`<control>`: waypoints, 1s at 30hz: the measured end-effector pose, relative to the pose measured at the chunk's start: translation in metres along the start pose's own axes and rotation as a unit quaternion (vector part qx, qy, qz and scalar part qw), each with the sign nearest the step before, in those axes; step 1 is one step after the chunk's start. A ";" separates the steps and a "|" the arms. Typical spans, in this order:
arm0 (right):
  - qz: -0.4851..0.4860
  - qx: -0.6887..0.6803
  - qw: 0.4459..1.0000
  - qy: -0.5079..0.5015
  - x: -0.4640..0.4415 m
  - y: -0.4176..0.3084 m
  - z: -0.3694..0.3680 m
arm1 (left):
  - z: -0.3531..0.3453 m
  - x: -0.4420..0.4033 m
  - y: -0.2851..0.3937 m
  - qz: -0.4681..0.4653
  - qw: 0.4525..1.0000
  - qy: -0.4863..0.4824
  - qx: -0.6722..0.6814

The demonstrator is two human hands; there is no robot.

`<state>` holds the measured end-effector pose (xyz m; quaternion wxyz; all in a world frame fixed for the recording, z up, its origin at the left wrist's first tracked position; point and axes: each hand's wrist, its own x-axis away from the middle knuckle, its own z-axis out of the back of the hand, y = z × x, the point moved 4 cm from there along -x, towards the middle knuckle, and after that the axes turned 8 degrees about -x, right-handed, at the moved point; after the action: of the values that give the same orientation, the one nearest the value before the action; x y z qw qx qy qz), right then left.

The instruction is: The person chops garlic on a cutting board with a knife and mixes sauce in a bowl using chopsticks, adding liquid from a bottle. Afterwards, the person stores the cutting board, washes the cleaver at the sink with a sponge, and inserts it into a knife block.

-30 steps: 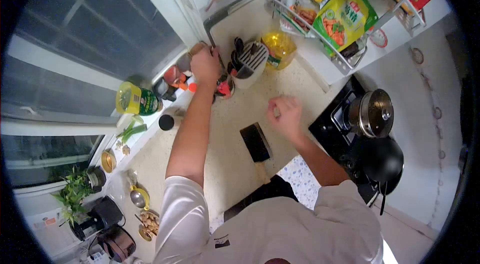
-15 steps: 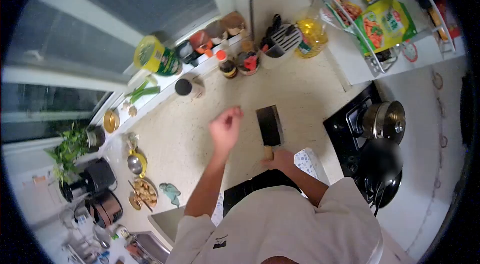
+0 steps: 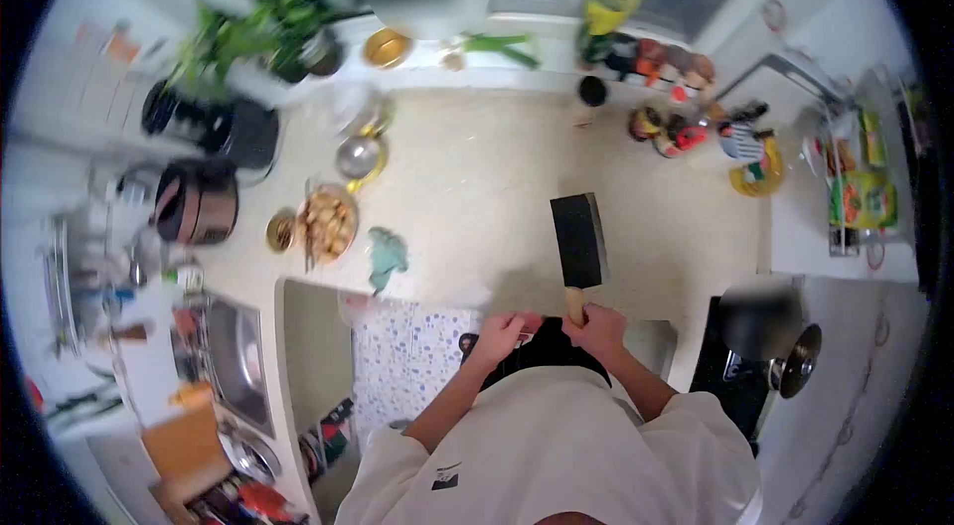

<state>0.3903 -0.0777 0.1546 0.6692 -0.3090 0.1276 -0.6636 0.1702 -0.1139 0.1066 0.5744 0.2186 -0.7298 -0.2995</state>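
Observation:
A cleaver (image 3: pixel 579 239) with a wide dark blade and a light wooden handle is in my right hand (image 3: pixel 596 329), whose fingers are wrapped round the handle. Its blade points away from me over the pale counter, the bright edge facing right. Close to my body, by the counter's front edge, is my left hand (image 3: pixel 505 334). Its fingers are curled together, and whatever may be in them cannot be made out. A crumpled green cloth (image 3: pixel 388 257) lies on the counter to the left of both hands.
Left on the counter stand a bowl of light brown chunks (image 3: pixel 330 223), a small bowl (image 3: pixel 281 230), a metal bowl (image 3: pixel 359 157) and a rice cooker (image 3: pixel 197 200). Green onions (image 3: pixel 502 48) lie on the sill. Bottles and an oil jug (image 3: pixel 757 172) stand right, beyond the stove (image 3: pixel 730 381).
The view has swung left. My left hand has come down from above the counter to near my body. My right hand still holds the cleaver, now drawn toward the front edge.

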 end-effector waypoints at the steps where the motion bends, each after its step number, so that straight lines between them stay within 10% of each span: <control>1: 0.015 -0.028 0.999 -0.026 0.003 -0.022 -0.015 | 0.009 0.018 -0.004 0.001 1.000 0.008 0.018; 10: 0.319 -0.035 0.935 -0.152 0.083 -0.247 -0.167 | 0.126 0.175 -0.100 -0.090 0.936 0.280 0.195; 14: 0.378 -0.113 0.831 -0.392 0.111 -0.316 -0.197 | 0.173 0.253 -0.126 -0.134 0.852 0.378 0.336; 21: 0.391 0.034 0.917 -0.063 -0.008 -0.313 -0.276 | 0.247 0.329 -0.214 -0.201 0.727 0.451 0.478; 30: 0.287 0.168 0.943 0.011 -0.093 -0.325 -0.322 | 0.333 0.385 -0.233 -0.234 0.605 0.432 0.626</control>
<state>-0.0676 -0.0428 0.0717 0.8718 -0.1348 0.1052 -0.4590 -0.2526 -0.4764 0.1646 0.4559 0.7920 -0.3304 0.2360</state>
